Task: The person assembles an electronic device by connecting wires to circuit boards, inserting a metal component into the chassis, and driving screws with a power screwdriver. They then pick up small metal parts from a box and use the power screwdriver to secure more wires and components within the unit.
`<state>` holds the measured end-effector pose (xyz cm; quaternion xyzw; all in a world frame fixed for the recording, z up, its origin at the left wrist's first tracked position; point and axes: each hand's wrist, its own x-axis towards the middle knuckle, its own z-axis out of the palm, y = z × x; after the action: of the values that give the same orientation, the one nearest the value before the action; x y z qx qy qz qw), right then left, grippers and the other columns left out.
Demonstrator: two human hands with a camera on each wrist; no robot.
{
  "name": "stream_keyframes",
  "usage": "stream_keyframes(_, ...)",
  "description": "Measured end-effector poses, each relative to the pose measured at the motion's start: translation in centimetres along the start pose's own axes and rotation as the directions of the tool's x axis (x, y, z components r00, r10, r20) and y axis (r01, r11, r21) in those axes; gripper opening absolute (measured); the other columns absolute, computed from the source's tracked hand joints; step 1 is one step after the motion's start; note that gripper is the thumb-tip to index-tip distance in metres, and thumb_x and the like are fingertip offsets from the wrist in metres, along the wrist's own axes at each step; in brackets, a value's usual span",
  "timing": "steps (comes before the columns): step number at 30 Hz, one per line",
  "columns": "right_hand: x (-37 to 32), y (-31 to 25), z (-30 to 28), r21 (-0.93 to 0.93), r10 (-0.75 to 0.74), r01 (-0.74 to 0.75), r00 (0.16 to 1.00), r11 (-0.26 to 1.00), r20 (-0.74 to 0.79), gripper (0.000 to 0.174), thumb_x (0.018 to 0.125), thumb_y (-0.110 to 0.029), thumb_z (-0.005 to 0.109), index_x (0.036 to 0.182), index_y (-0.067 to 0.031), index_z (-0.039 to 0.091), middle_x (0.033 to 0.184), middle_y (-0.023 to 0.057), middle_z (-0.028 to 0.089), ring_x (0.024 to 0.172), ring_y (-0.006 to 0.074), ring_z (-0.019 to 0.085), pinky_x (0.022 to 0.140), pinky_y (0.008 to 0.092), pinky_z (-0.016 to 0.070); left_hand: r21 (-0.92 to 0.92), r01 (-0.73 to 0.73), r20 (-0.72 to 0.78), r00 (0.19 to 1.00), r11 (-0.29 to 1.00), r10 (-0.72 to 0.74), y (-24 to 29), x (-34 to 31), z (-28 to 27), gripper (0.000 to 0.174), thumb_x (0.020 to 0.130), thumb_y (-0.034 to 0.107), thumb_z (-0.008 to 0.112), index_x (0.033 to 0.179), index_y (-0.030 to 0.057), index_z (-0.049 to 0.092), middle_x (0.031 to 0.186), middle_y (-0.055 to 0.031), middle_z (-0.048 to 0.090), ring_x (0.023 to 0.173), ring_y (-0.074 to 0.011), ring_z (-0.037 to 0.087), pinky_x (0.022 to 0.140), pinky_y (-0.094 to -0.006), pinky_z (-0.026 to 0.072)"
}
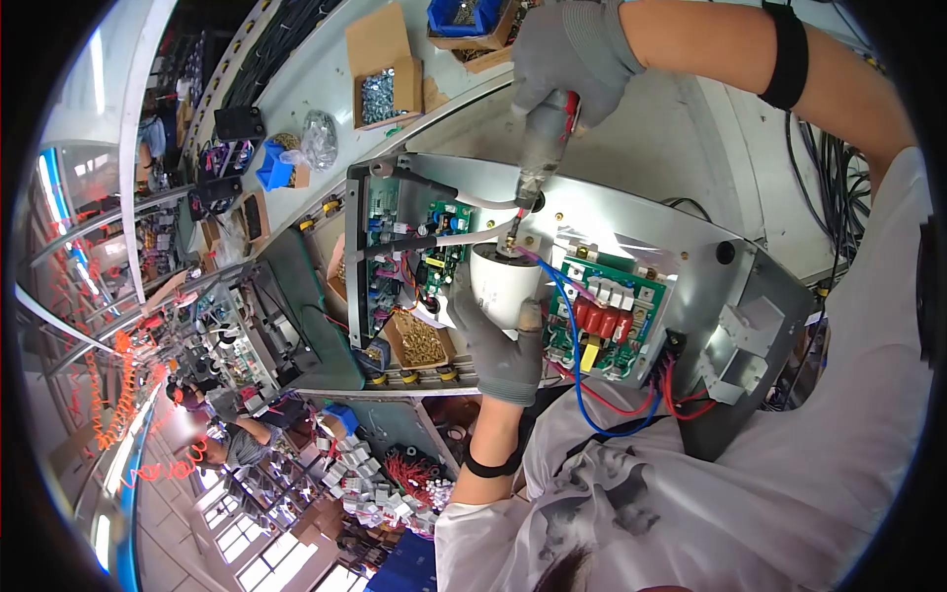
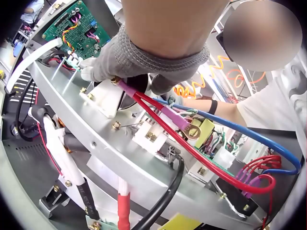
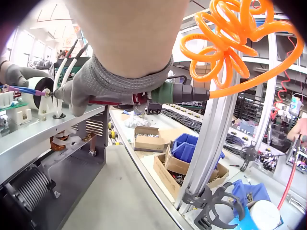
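My gloved right hand (image 1: 572, 59) grips a pneumatic screwdriver (image 1: 545, 143), its bit pointing down at the terminal end of a white cylindrical capacitor (image 1: 506, 296). My gloved left hand (image 1: 501, 355) holds the capacitor from below, thumb on one side and fingers on the other. A blue cable (image 1: 574, 340) runs from that terminal end past a green circuit board (image 1: 646, 296). In the left wrist view, a red cable (image 2: 165, 125) loops over the chassis, and a loose ring terminal (image 2: 193, 132) shows beside it. The metal chassis (image 1: 631, 222) surrounds these parts.
Two white-sleeved cables (image 1: 473, 237) cross the chassis near the bit. An orange coiled air hose (image 3: 259, 84) leads off the screwdriver. Beyond the chassis stand a cardboard box of screws (image 1: 378, 96) and blue bins (image 1: 464, 15). A metal post (image 3: 211, 129) rises beside the bench.
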<state>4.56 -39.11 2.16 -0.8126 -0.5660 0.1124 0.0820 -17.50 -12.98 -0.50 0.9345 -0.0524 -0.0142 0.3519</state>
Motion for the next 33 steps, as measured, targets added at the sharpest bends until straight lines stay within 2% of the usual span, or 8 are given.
stream_keyframes(5, 0.2, -0.2, 0.0, 0.003, -0.016, 0.016, 1.0, 1.0, -0.012, 0.031, 0.061, -0.029, 0.068, 0.086, -0.0142, 0.06, 0.074, 0.0107, 0.062, 0.071, 0.0331, 0.061, 0.063, 0.0455, 0.0464, 0.033, -0.038, -0.011, 0.999, 0.999, 0.038, -0.2, 0.1, 0.0, 0.079, 0.082, 0.035, 0.061, 0.136, -0.0061, 0.021, 0.126, -0.0244, 0.034, 0.117, -0.0344, 0.037, 0.1, -0.0433, 0.0298)
stream_keyframes(8, 0.4, -0.5, -0.1, -0.021, 0.065, -0.064, 0.997, 0.998, 0.048, 0.038, 0.061, -0.029, 0.068, 0.096, -0.0152, 0.061, 0.075, 0.011, 0.062, 0.073, 0.0332, 0.061, 0.064, 0.0452, 0.0469, 0.041, -0.043, -0.016, 0.999, 0.998, 0.044, -0.1, 0.0, 0.0, 0.079, 0.081, 0.035, 0.063, 0.135, -0.0065, 0.023, 0.123, -0.0233, 0.036, 0.114, -0.0334, 0.038, 0.099, -0.0428, 0.0307)
stream_keyframes(17, 0.9, -0.3, 1.0, -0.141, -0.083, 0.094, 0.993, 0.986, 0.082, 0.07, 0.064, -0.027, 0.069, 0.128, -0.0148, 0.046, 0.097, 0.0111, 0.063, 0.082, 0.0291, 0.062, 0.067, 0.0434, 0.0495, 0.01, 0.0, -0.152, 0.988, 1.0, 0.001, 0.0, 0.7, 0.9, 0.082, 0.072, 0.044, 0.073, 0.127, -0.0062, 0.037, 0.115, -0.0196, 0.043, 0.105, -0.0289, 0.046, 0.091, -0.0387, 0.0377)
stream_keyframes(21, 0.2, -0.1, 2.5, -0.179, 0.09, -0.089, 0.996, 0.98, -0.002, 0.07, 0.055, -0.022, 0.075, 0.121, -0.0149, 0.055, 0.094, 0.007, 0.062, 0.087, 0.0259, 0.061, 0.076, 0.0381, 0.048, -0.075, -0.126, -0.2, 0.974, 0.989, 0.109, -1.7, 1.9, 0.9, 0.081, 0.07, 0.049, 0.073, 0.123, -0.0055, 0.043, 0.106, -0.0171, 0.049, 0.098, -0.0283, 0.05, 0.086, -0.0386, 0.0407)
stream_keyframes(25, -1.7, -0.5, 2.9, -0.147, 0.138, -0.153, 0.984, 0.977, -0.111, 0.07, 0.053, -0.017, 0.073, 0.121, -0.0129, 0.054, 0.089, 0.0079, 0.06, 0.084, 0.0272, 0.06, 0.072, 0.0395, 0.0476, -0.045, -0.247, -0.125, 0.963, 0.968, 0.24, -2.8, 4.4, -0.5, 0.083, 0.064, 0.049, 0.077, 0.119, -0.0057, 0.046, 0.104, -0.0184, 0.052, 0.095, -0.0291, 0.053, 0.085, -0.0387, 0.042)
stream_keyframes(26, -2.0, -0.5, 3.0, -0.153, 0.132, -0.149, 0.985, 0.977, -0.11, 0.07, 0.053, -0.017, 0.073, 0.121, -0.0129, 0.054, 0.089, 0.0079, 0.06, 0.084, 0.0272, 0.06, 0.072, 0.0395, 0.0476, -0.077, -0.216, -0.039, 0.976, 0.973, 0.213, -2.2, 4.8, -1.1, 0.077, 0.06, 0.03, 0.079, 0.121, -0.0021, 0.045, 0.112, -0.0195, 0.052, 0.104, -0.0392, 0.047, 0.092, -0.0464, 0.0377)
stream_keyframes(31, -3.7, -2.5, 4.0, -0.158, 0.38, -0.391, 0.92, 0.907, -0.094, 0.065, 0.055, -0.017, 0.07, 0.118, -0.0141, 0.054, 0.092, 0.0102, 0.062, 0.085, 0.0289, 0.061, 0.073, 0.0393, 0.0478, -0.081, -0.354, 0.07, 0.93, 0.932, 0.36, -3.5, 7.4, -2.7, 0.08, 0.058, 0.034, 0.08, 0.121, -0.002, 0.046, 0.108, -0.0164, 0.053, 0.1, -0.0301, 0.054, 0.088, -0.0387, 0.0427)
stream_keyframes(33, -4.1, -3.9, 3.8, -0.143, 0.422, -0.43, 0.903, 0.892, -0.083, 0.06, 0.056, -0.017, 0.069, 0.114, -0.0147, 0.055, 0.088, 0.0103, 0.062, 0.082, 0.03, 0.061, 0.07, 0.0402, 0.0474, -0.174, -0.237, 0.195, 0.943, 0.956, 0.269, -3.3, 7.9, -3.0, 0.075, 0.06, 0.025, 0.079, 0.121, -0.0006, 0.044, 0.111, -0.0177, 0.049, 0.1, -0.0344, 0.051, 0.089, -0.0385, 0.0438)
